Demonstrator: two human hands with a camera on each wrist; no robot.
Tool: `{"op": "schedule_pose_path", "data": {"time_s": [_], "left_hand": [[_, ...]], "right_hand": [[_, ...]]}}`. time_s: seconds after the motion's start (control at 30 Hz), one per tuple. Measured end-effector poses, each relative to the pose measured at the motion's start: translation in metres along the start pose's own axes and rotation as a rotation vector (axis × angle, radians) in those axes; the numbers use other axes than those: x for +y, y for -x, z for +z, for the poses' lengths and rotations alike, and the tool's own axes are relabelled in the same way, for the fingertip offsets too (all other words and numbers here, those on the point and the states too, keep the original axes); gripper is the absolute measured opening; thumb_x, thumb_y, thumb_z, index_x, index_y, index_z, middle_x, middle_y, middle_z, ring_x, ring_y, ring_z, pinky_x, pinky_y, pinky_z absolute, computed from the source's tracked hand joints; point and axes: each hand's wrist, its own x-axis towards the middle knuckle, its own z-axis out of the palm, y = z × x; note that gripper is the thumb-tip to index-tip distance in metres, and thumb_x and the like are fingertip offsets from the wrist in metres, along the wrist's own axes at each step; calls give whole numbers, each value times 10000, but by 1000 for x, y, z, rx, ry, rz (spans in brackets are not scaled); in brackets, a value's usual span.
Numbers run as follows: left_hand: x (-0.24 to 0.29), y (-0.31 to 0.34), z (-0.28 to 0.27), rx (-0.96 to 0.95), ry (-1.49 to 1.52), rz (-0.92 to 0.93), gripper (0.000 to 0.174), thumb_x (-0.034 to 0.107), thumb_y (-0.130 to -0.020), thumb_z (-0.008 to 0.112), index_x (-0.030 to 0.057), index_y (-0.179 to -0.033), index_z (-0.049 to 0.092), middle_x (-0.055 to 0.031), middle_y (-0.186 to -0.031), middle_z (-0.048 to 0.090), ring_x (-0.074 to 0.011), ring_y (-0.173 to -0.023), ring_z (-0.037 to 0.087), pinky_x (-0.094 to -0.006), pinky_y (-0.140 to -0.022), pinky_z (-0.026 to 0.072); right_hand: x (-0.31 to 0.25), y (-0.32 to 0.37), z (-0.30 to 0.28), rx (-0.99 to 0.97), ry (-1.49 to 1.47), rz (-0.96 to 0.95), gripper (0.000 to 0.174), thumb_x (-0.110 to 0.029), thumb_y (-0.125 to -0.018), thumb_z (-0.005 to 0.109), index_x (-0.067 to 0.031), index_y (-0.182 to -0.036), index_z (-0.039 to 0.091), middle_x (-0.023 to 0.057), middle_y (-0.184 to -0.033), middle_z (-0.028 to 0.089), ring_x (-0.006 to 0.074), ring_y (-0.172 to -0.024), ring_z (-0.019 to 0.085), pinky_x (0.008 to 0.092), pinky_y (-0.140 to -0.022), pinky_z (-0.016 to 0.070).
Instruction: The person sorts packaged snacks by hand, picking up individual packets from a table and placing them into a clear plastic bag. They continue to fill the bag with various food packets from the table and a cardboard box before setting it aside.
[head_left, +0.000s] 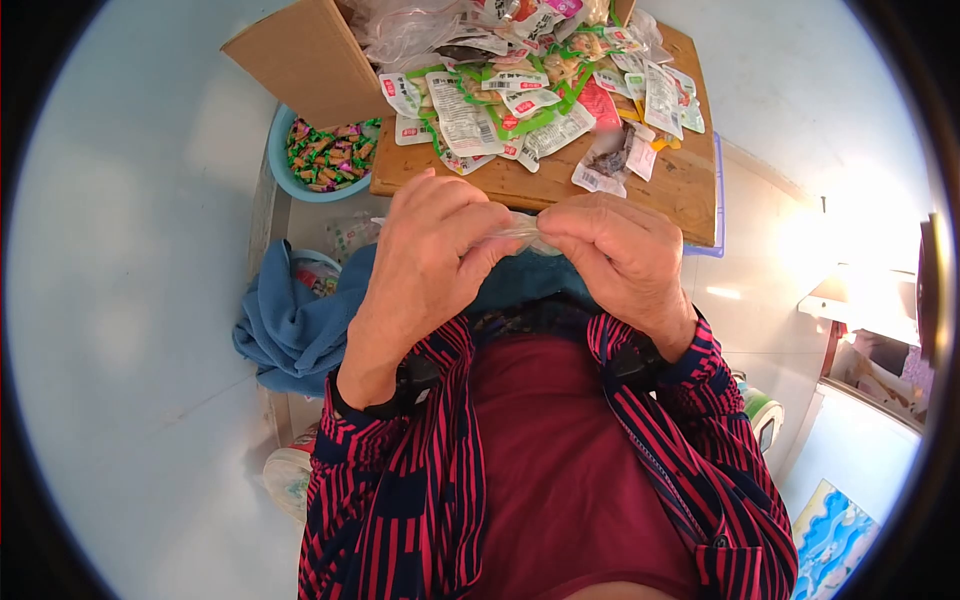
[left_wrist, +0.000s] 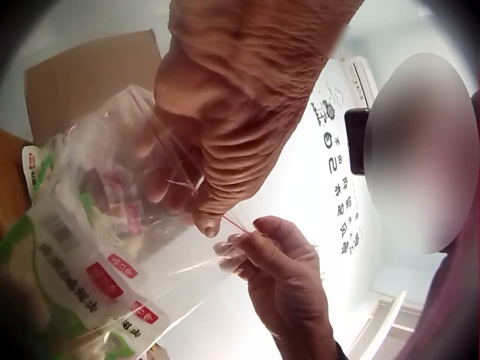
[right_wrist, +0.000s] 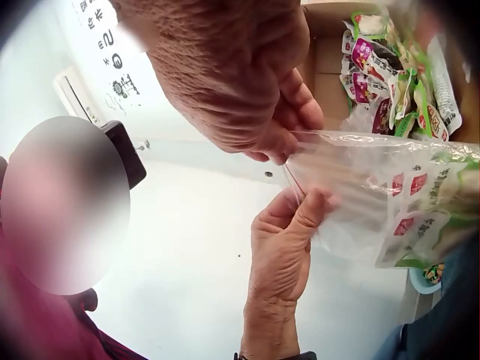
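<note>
Both hands pinch the top edge of a clear plastic bag (right_wrist: pixel 349 214), which has a thin red line along its mouth. My left hand (head_left: pixel 425 250) holds one side, thumb and fingers at the edge. Close beside it, my right hand (head_left: pixel 625 255) grips the same edge between thumb and fingertips. Through the film, in the left wrist view, white and green snack packets (left_wrist: pixel 101 277) with red labels show in the lower part of the bag. From the head view, most of the bag is hidden beneath the hands.
Ahead stands a wooden table (head_left: pixel 410 165) heaped with snack packets (head_left: pixel 465 110), with an open cardboard box (head_left: pixel 310 60) behind. Left of it is a blue basin (head_left: pixel 280 175) of wrapped sweets (head_left: pixel 330 160). A blue cloth (head_left: pixel 290 325) hangs nearer at the left.
</note>
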Motion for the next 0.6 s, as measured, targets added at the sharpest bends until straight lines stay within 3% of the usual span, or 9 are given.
{"op": "schedule_pose_path", "data": {"time_s": [0.07,0.23,0.53,0.6], "left_hand": [[-2,-1,-1,5,9,-1,197,123,-733,812,49,-877,700,-77,-853,657,-282,-833,624,-452,-943,473],[-5,-3,1,63,23,5,166,58,-688,814,33,-781,680,-73,-743,627,-275,-729,584,-386,-727,469],[1,-4,0,35,50,-46,182,58,-666,819,48,-758,662,-67,-714,603,-267,-702,576,-374,-687,445],[2,-4,3,34,49,-46,186,61,-663,820,48,-751,657,-65,-711,601,-266,-703,577,-372,-685,443]], "right_hand": [[2,1,-1,6,-7,-28,164,22,-799,735,-39,-947,700,109,-823,696,284,-739,683,357,-632,537],[4,6,-4,39,-2,41,160,11,-801,745,-33,-949,703,114,-865,714,275,-768,700,344,-654,547],[5,11,-5,73,-74,246,215,-52,-788,799,-19,-985,719,110,-944,736,220,-821,715,302,-714,560],[10,12,-5,35,-107,218,196,-46,-789,796,-15,-968,721,111,-947,734,218,-827,714,300,-716,558]]}}
